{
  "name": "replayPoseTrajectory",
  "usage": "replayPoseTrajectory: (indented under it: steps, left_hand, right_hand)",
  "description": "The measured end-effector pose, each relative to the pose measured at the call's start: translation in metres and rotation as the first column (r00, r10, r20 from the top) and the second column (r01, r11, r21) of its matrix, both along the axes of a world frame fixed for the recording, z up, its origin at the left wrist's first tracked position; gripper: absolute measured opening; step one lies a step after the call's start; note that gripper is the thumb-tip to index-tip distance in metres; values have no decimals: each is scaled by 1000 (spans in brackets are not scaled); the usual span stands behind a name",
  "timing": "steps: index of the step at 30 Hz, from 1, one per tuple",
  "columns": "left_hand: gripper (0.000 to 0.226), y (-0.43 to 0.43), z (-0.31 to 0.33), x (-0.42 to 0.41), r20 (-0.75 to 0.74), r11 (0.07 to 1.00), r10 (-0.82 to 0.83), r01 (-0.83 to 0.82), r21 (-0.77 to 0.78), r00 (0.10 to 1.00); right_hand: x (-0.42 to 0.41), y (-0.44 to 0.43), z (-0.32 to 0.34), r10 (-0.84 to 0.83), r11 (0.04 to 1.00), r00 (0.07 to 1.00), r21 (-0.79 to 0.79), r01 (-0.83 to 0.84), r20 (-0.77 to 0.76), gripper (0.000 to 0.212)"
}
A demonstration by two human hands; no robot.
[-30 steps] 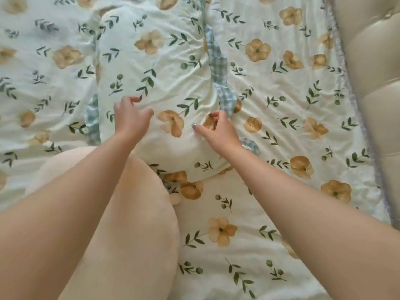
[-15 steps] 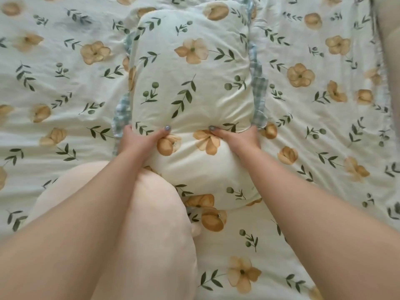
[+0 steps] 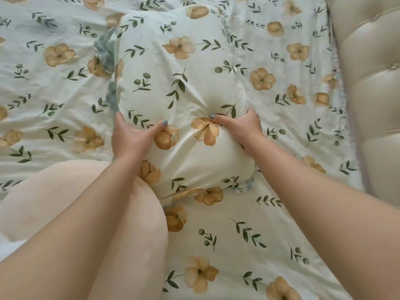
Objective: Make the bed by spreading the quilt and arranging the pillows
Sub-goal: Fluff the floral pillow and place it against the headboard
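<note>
A cream pillow (image 3: 179,83) printed with tan flowers and green leaves, edged with a blue checked frill, lies lengthwise in the middle of the head view. My left hand (image 3: 132,137) grips its near left side, thumb dug into the top and fingers round the edge. On the near right side my right hand (image 3: 240,128) grips the pillow the same way. The pillow bulges between my two thumbs. Under it spreads the matching floral bedding (image 3: 270,224), which covers the bed.
A plain peach cushion (image 3: 71,213) sits at the lower left, partly under my left forearm and touching the pillow's near end. The padded cream headboard (image 3: 372,94) runs down the right edge.
Both hands went from resting loosely on top of the pillow to gripping its near sides. The pillow has shifted left and stands more squarely in view.
</note>
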State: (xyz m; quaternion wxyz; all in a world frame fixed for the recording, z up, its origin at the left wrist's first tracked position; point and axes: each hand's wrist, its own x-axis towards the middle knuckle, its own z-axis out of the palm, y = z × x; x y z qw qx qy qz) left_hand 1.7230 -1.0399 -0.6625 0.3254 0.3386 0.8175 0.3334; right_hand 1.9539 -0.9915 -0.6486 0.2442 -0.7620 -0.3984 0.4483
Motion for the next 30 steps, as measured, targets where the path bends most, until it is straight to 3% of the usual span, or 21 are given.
replayPoseTrajectory:
  steps: [3,8,14,20,24,26,27,28,30]
  left_hand:
    - [99,5,7,42,9,997,-67,67,42,998]
    - [103,28,21,129,54,966,-241,233,114,969]
    - [95,44,23,238,69,901,-383,356,248,921]
    - [96,24,-21,300,155,869,-489,494,2,859]
    - [90,27,-25,295,171,881,-466,474,-4,868]
    - [83,29,-18,296,95,889,-453,457,-24,886]
    - [78,29,-12,299,-11,891,-454,453,-38,891]
    - [73,31,-5,303,-148,890,-454,454,-36,879]
    - [65,33,10,312,-372,871,-448,491,25,813]
  right_hand:
    - [46,0,10,-25,999,1000,34,25,11,82]
    - [142,-3,26,-113,991,990,88,105,82,94]
    - [252,8,47,-175,981,975,103,162,135,90]
    - [318,-9,12,-79,997,973,23,75,215,75]
    - [323,-5,-11,0,991,984,-131,23,176,85]
    - [320,-4,-13,29,983,976,-184,11,217,86]
    - [317,-4,-9,66,977,949,-213,1,310,84]
    - [314,-4,-3,118,977,891,-214,-24,439,81]
    - [304,0,13,140,984,725,-17,-175,674,69]
